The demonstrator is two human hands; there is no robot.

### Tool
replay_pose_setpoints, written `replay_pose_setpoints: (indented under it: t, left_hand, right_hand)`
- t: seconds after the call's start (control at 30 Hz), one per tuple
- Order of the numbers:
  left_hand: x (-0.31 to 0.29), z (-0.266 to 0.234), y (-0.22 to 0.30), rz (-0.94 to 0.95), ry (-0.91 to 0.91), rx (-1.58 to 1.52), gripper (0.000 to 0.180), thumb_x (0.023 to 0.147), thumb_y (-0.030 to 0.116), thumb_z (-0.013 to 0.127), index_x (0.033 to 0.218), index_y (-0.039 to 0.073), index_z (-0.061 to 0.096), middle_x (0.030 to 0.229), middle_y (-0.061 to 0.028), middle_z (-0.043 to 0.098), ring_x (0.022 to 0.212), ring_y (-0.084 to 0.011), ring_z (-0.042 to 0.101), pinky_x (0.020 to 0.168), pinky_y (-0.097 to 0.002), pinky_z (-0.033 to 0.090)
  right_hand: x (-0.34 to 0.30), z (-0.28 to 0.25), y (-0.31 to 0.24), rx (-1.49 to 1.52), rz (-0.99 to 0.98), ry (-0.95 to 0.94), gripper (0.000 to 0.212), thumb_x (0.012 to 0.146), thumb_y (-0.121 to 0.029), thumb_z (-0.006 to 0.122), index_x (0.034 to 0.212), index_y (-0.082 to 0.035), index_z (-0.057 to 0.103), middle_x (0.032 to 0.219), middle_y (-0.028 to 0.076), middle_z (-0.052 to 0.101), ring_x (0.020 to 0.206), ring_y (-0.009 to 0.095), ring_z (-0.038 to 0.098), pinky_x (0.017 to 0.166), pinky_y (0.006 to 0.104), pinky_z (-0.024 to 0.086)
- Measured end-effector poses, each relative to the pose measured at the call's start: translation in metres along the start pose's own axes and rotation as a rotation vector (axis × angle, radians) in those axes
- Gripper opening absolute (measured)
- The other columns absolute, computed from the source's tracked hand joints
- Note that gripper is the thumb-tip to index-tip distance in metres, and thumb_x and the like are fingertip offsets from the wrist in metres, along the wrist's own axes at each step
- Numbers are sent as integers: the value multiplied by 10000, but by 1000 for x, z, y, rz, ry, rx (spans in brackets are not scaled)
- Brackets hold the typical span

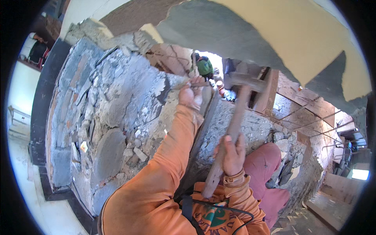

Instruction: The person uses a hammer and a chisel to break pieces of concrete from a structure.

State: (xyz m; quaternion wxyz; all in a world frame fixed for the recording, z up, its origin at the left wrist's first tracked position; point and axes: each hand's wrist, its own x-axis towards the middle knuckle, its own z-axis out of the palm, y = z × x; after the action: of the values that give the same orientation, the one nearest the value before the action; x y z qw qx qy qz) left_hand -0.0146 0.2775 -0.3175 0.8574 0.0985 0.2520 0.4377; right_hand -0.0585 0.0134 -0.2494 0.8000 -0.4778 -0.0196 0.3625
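My right hand [234, 154] is wrapped round the wooden handle [237, 113] of a hammer. Its heavy, slightly blurred head [247, 82] is raised to the right of my left hand [190, 94]. That left hand is closed on a short metal bar that looks like a chisel [201, 84], whose right end sticks out toward the hammer. Much of the bar is hidden by the fingers. Under my left arm lies the broken concrete top of a wall [129, 86]. A straight ridge [205, 117] runs along beside my left forearm.
Loose rubble [135, 150] is scattered over the broken surface. At the right, bent reinforcing bars [309, 111] jut out over a lower level. A person in green [204, 66] is below, beyond the gap. Torn yellow plaster [290, 35] hangs at the top right; another person [35, 49] is at the far left.
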Motion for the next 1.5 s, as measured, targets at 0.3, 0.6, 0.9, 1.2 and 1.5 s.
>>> replay_pose_setpoints:
  t: [0.3,0.6,0.9,1.2,1.5]
  left_hand:
    - [15,-1,3,30,155,-59,159,959,107,341,926,-10,443,988,-203,569,986,-384,586,992,-575,461]
    - [37,-24,8,-38,-9,-52,139,911,92,393,979,-18,445,1040,-208,572,1069,-400,575,1026,-604,425]
    - [42,-39,19,-203,-28,-141,96,903,57,457,823,44,507,739,-89,552,718,-241,575,744,-418,534]
    - [86,-88,-2,-273,-386,-232,171,919,139,440,781,56,498,716,-71,524,665,-208,496,664,-374,462]
    - [-30,-8,16,-290,-148,261,313,977,151,378,1115,-105,494,1117,-242,584,1091,-364,569,1016,-502,454]
  right_hand:
    - [5,-11,2,-13,117,-69,154,974,-195,514,1005,-62,443,732,51,531,556,149,571,458,293,495]
    - [25,-18,-1,-98,171,-132,221,965,-189,538,1069,-57,395,753,65,516,519,145,545,435,295,456]
    - [39,-9,-1,-352,151,-275,214,970,-224,527,1068,-64,423,746,45,512,535,143,564,444,300,477]
    - [-26,-83,-16,-551,120,-130,364,953,-221,566,1168,30,411,721,96,577,605,205,621,545,333,480]
    - [-26,-51,-32,-936,-140,-127,478,919,-164,587,1280,55,363,812,274,600,773,464,624,638,449,487]
